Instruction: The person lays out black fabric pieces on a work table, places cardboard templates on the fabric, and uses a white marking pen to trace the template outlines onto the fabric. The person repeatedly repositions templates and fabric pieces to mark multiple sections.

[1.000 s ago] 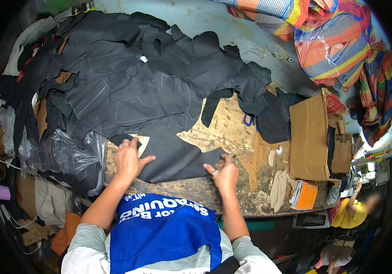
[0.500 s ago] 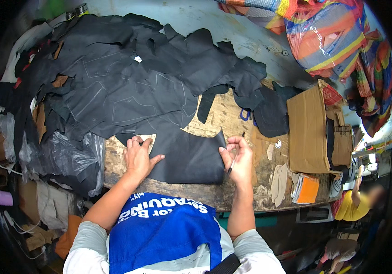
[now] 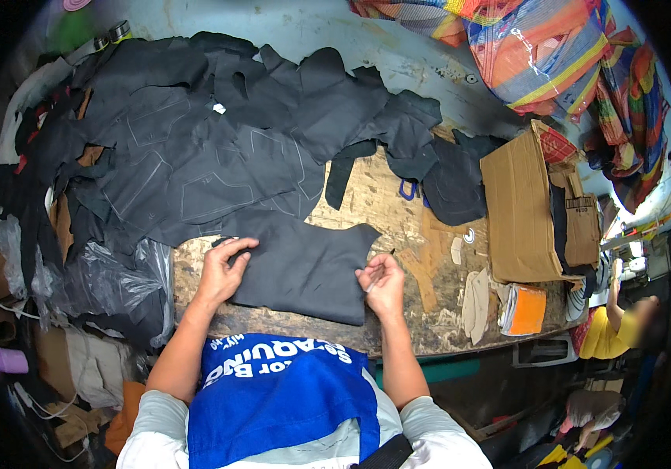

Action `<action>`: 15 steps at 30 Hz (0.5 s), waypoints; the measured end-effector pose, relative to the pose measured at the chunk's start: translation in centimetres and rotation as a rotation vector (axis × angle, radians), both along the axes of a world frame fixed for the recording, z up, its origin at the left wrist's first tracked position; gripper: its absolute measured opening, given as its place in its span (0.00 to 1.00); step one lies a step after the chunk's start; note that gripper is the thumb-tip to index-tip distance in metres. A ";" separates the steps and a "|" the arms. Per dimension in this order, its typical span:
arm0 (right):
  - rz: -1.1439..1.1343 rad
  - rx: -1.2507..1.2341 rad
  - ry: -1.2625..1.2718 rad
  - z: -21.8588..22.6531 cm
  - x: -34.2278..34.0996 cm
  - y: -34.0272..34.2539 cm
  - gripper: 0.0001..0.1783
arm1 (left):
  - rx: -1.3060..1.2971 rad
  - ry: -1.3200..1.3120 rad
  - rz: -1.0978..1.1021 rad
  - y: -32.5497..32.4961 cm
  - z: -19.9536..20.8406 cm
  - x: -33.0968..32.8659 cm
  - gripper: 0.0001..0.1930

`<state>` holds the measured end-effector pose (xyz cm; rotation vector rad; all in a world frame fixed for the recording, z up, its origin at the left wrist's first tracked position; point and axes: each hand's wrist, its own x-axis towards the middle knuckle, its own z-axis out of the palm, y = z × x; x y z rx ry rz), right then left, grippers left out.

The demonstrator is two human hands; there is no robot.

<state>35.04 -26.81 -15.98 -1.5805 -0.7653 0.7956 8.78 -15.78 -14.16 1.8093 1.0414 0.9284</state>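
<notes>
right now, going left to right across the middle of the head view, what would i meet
Lilac plastic cup-shaped container, left hand, black leather-like sheet, right hand, tan flat strip, pale beige flat pieces, orange-fronted stack of sheets, person in a yellow top.

plain black sheet [image 3: 304, 270], pale-outlined black pile [image 3: 218, 152], blue apron [image 3: 288, 414], multicoloured striped bundle [image 3: 543, 59], brown carton [image 3: 517, 207]
</notes>
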 end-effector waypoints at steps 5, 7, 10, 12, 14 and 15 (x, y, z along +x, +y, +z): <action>0.170 0.373 0.304 6.0 1.0 0.5 0.19 | -0.003 -0.203 -0.018 -0.1 4.2 -3.0 0.15; 0.211 0.462 0.324 8.5 0.9 0.8 0.20 | 0.002 -0.266 -0.068 -0.2 5.9 -3.6 0.18; 0.237 0.501 0.382 11.1 0.7 1.1 0.20 | -0.004 -0.381 -0.090 -0.5 7.4 -3.6 0.19; 0.264 0.505 0.424 11.9 0.7 1.3 0.20 | -0.029 -0.446 -0.109 -0.6 7.7 -3.6 0.19; 0.268 0.455 0.422 11.7 1.1 1.3 0.20 | -0.075 -0.514 -0.120 -0.7 7.5 -3.9 0.19; 0.278 0.426 0.429 11.2 1.3 1.2 0.20 | -0.108 -0.487 -0.109 -0.7 7.2 -4.1 0.19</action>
